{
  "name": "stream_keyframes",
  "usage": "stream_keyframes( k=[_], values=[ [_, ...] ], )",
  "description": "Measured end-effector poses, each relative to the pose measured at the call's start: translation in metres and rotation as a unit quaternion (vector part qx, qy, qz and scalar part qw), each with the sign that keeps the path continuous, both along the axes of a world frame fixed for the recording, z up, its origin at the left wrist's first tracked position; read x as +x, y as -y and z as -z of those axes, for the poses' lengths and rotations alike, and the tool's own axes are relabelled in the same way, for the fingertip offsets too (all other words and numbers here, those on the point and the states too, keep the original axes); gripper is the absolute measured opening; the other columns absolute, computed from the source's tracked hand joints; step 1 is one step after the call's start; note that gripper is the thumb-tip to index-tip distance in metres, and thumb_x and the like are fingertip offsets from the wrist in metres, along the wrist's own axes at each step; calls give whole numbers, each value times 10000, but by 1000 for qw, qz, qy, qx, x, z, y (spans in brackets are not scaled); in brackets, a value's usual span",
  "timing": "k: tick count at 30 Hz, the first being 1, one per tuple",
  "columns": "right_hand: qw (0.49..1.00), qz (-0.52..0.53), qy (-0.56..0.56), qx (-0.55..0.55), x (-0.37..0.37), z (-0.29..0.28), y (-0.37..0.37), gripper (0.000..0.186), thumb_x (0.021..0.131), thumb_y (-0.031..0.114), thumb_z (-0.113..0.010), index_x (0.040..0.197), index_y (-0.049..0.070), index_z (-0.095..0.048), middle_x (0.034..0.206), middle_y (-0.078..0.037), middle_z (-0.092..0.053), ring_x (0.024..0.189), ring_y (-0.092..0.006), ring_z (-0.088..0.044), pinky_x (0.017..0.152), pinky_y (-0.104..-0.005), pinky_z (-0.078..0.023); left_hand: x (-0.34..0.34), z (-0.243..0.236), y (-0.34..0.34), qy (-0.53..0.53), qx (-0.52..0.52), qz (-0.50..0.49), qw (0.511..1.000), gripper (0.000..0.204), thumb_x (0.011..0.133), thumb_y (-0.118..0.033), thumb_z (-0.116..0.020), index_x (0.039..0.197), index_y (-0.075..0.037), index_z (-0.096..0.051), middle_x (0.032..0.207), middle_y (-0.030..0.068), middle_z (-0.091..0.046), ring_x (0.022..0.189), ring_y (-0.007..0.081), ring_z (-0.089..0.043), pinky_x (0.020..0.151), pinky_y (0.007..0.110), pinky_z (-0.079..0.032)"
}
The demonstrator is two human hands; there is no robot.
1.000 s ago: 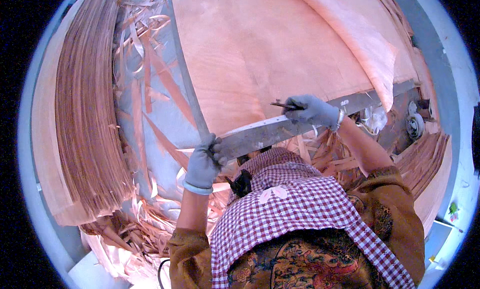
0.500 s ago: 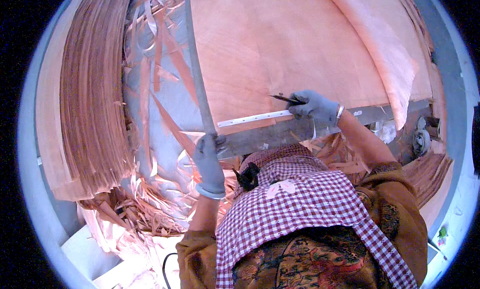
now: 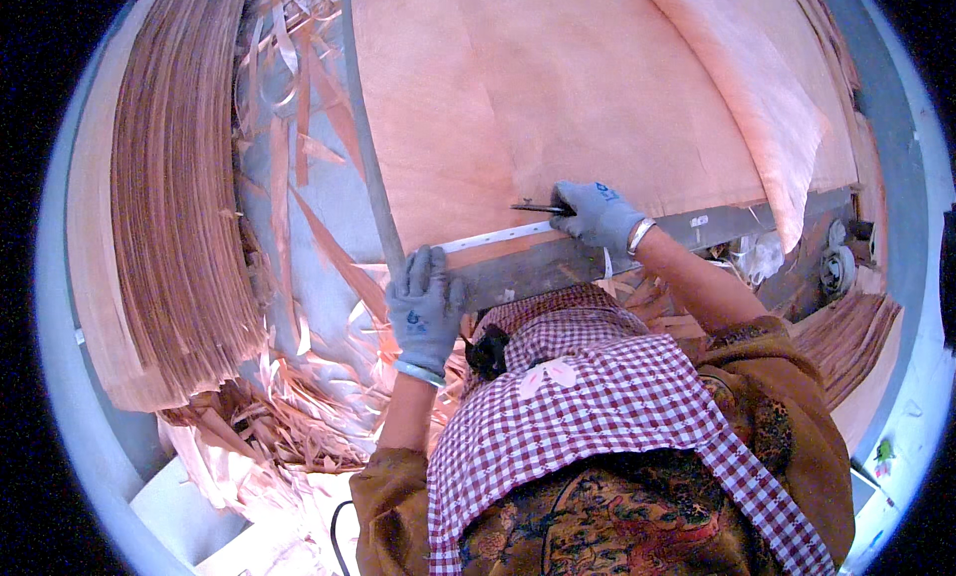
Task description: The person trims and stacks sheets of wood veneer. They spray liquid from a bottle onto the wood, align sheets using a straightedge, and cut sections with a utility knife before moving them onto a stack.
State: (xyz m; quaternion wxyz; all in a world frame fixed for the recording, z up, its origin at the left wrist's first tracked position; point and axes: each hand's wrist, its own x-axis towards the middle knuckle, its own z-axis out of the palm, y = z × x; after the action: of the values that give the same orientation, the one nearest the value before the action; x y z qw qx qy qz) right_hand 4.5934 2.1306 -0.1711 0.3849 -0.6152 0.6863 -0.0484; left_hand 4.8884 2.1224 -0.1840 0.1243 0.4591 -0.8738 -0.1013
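Observation:
A wide pale-pink wood veneer sheet (image 3: 538, 88) lies on the work board, with a narrow white dotted strip (image 3: 488, 236) along its near edge, beside a dark grey band (image 3: 523, 267). My left hand (image 3: 426, 312), in a grey glove, rests at the left end of that band, fingers stretched over the edge. My right hand (image 3: 597, 214), also gloved, is closed on a thin dark tool (image 3: 533, 207) held over the near edge, just above the strip's right end. A curled veneer flap (image 3: 772, 138) lies along the sheet's right side.
A tall stack of veneer strips (image 3: 179, 188) runs along the left, another stack (image 3: 836, 347) sits at right. Loose offcuts (image 3: 269, 427) are piled lower left and strewn over the grey surface. A checked apron (image 3: 558, 397) covers my front; a grey roll (image 3: 835, 267) lies at right.
My left fingers have straightened from a curled hold at the corner to lie over the edge. My right hand, with the tool, has shifted left along the strip over the last half second.

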Motion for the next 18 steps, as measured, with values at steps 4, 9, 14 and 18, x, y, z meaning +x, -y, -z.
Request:
stream_keyframes(
  k=[4,9,14,18],
  values=[
    [1000,-3,-5,-15,-4,11,-2,270,800,297,-611,906,57,-544,842,-196,-611,814,-377,-596,686,-435,-456,-22,3,-6,-69,-31,30,997,479,771,-205,-605,1221,-61,-524,1231,132,-513,1111,327,-492,936,437,-376],
    [1000,3,0,-21,-1,6,-1,262,797,271,-625,906,55,-525,812,-193,-600,760,-378,-578,636,-415,-441,-81,12,-13,-13,6,138,990,548,770,-299,-592,1267,-95,-487,1190,91,-496,1074,286,-478,901,426,-386],
    [1000,-8,18,10,-13,-4,-20,262,806,283,-609,918,53,-558,849,-172,-630,796,-350,-610,671,-424,-463,-90,17,-14,32,-13,139,990,635,776,-403,-565,1327,-124,-417,1139,60,-485,1064,239,-446,882,430,-366],
    [982,-47,180,12,-14,-12,-45,273,819,282,-618,941,41,-582,805,-136,-631,707,-257,-596,647,-385,-460,-86,25,-13,38,-7,139,989,642,793,-422,-556,1346,-141,-389,1169,53,-444,1080,232,-432,874,456,-359]
  ],
)
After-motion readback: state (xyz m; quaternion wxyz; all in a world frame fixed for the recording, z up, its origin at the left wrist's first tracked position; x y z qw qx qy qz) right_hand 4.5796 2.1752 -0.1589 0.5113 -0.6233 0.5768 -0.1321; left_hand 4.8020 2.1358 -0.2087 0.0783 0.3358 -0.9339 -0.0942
